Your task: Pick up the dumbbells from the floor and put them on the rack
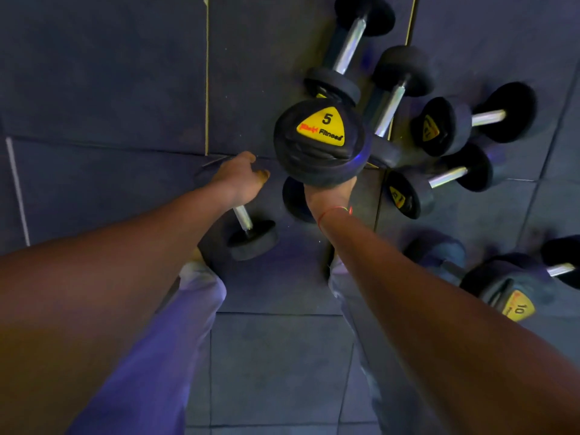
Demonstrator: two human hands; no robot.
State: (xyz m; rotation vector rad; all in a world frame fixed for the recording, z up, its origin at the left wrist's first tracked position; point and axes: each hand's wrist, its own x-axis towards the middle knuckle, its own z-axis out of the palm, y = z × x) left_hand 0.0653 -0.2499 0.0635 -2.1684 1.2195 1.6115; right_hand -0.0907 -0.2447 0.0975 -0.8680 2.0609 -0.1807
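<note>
My right hand (329, 193) grips the handle of a black dumbbell (318, 142) held upright, its yellow "5" end facing the camera and hiding most of the hand. My left hand (240, 180) is wrapped round the chrome handle of a second dumbbell (251, 238) that slants down toward the floor; only its lower black head shows clearly. Several more black dumbbells (348, 48) lie on the dark floor beyond and to the right. No rack is in view.
A dumbbell marked "10" (514, 296) lies at the right, close to my right leg. My legs in light trousers (175, 340) stand at the bottom. The floor is dark rubber tiles (110, 73) with seams, bare to the left.
</note>
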